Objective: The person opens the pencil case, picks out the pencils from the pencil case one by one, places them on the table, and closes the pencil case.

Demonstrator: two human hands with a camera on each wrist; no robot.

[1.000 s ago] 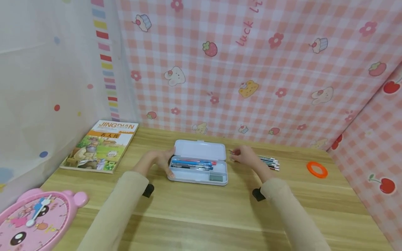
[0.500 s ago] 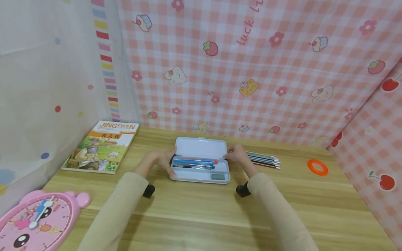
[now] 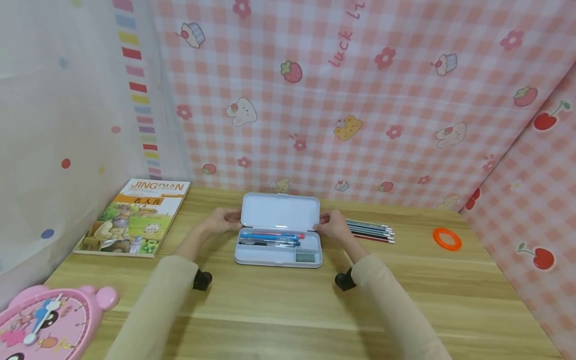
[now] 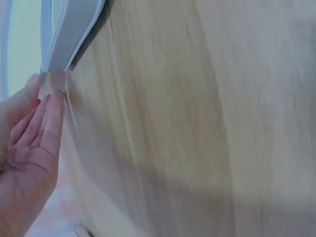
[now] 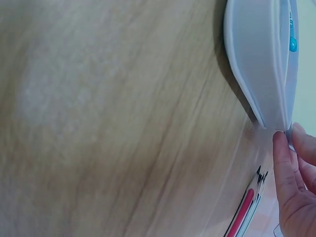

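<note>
A white pencil case (image 3: pixel 265 255) stands on the wooden table with its lid (image 3: pixel 281 212) raised. Several pens (image 3: pixel 270 236) lie in its long compartment, and a greyish-green block (image 3: pixel 305 257) sits in the small front-right one. My left hand (image 3: pixel 220 220) pinches the lid's left edge near the hinge, thumb in front and fingers behind. At the opposite edge my right hand (image 3: pixel 335 226) does the same; the right wrist view shows its thumb and fingers (image 5: pixel 282 158) at the hinge corner. Parts of the fingertips are hidden by the lid.
Several pencils (image 3: pixel 370 231) lie right of the case, close to my right hand. Farther right is an orange ring (image 3: pixel 447 239). A book (image 3: pixel 135 217) lies at the back left, with a pink clock (image 3: pixel 49 320) at the front left. Patterned cloth walls (image 3: pixel 360 100) border the table.
My right hand has moved left from beside the pencils to the lid's right edge. My left hand has shifted from the case's left side back to the lid, which stands more upright.
</note>
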